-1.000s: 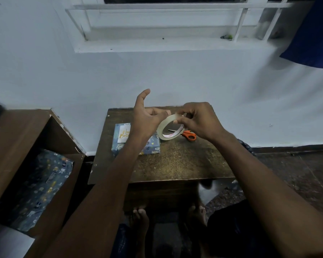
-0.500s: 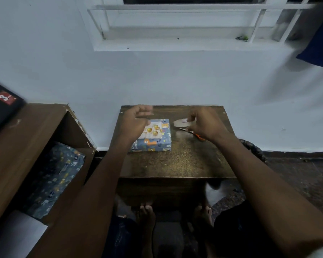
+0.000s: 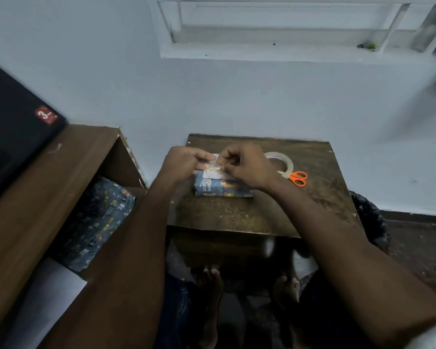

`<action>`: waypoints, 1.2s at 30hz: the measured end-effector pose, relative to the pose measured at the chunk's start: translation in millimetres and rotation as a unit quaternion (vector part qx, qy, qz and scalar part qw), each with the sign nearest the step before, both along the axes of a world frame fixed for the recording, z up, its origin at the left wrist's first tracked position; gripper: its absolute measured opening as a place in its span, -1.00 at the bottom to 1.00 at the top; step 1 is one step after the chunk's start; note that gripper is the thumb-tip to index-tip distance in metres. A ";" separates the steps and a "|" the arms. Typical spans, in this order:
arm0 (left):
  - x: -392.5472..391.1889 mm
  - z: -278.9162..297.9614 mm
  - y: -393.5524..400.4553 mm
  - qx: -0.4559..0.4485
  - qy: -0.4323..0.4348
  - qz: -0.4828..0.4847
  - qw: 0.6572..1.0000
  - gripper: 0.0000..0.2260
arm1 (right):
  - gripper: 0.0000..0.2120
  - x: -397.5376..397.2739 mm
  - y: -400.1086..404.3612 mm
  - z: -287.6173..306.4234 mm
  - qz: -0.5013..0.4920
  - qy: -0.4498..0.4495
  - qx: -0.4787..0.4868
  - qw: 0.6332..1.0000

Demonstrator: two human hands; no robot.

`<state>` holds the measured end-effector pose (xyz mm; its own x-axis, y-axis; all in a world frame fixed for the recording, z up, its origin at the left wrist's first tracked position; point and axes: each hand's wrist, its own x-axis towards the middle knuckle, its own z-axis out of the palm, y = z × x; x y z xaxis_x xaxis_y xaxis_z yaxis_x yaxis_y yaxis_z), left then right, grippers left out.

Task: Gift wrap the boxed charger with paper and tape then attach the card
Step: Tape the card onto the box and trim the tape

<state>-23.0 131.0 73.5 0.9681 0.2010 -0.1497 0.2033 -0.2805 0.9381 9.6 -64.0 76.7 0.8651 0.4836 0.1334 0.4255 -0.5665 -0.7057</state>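
both hands [image 3: 186,163] [image 3: 244,166] pinching tape strip over card [image 3: 213,172], on wrapped box [image 3: 222,188]

Wrapped box [image 3: 222,188]: blue paper printed with small orange, white and yellow animal figures. Card [image 3: 213,172]: white, gold lettering. Scissors [image 3: 298,178], near the worktop's right edge: orange handles. Tape roll [image 3: 285,161]: translucent, off-white. Worktop [image 3: 237,212]: dark, mottled brown.
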 end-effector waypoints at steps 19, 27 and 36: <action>-15.4 -2.9 19.0 0.111 -0.019 -0.041 0.993 -0.62 | -0.90 -6.7 25.4 -5.2 -0.048 0.052 0.085 0.994; -13.2 -3.1 22.9 0.061 0.023 -0.031 0.997 -0.74 | -0.90 -8.4 32.6 -4.8 -0.069 0.057 0.077 0.993; -15.3 -6.8 30.3 0.032 0.019 -0.054 0.998 -0.78 | -0.90 -18.1 37.1 -5.1 -0.172 0.166 0.191 0.952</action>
